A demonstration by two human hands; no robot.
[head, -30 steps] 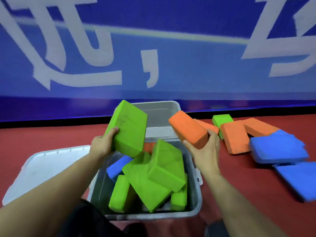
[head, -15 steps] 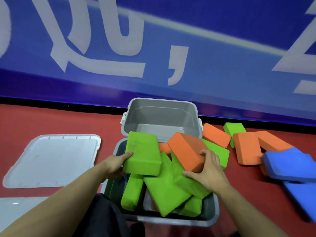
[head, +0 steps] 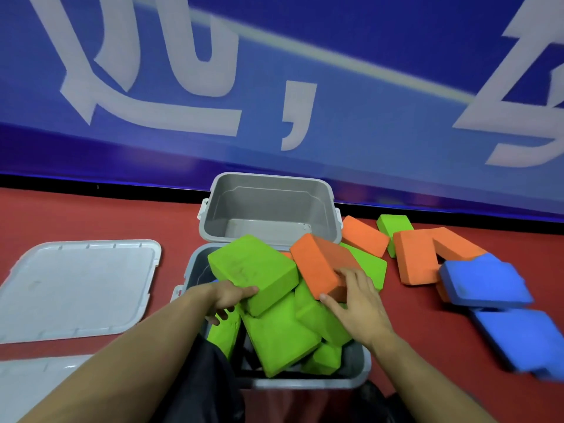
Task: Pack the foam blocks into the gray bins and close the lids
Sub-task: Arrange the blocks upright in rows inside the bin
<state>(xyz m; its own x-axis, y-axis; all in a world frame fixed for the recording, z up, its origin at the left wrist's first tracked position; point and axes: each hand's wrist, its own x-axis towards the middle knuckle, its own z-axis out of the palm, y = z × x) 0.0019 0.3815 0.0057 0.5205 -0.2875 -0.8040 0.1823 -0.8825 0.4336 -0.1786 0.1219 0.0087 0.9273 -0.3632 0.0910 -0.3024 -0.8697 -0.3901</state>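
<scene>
The near gray bin (head: pixel 360 372) is piled with several green foam blocks that stick up above its rim. My left hand (head: pixel 227 299) grips a green block (head: pixel 251 270) by its near edge, on top of the pile at the left. My right hand (head: pixel 355 297) holds an orange block (head: pixel 320 264) on the pile's right side, fingers spread over its near end. Behind stands a second gray bin (head: pixel 268 206) with nothing in it.
A gray lid (head: pixel 76 288) lies on the red floor to the left, another lid (head: pixel 27 380) nearer at bottom left. Orange blocks (head: pixel 415 257), a green block (head: pixel 393 228) and blue blocks (head: pixel 485 282) lie scattered at right. A blue wall stands behind.
Both hands have lowered their blocks from mid-air onto the pile in the near bin. The view has shifted, showing the far bin and the lid more fully.
</scene>
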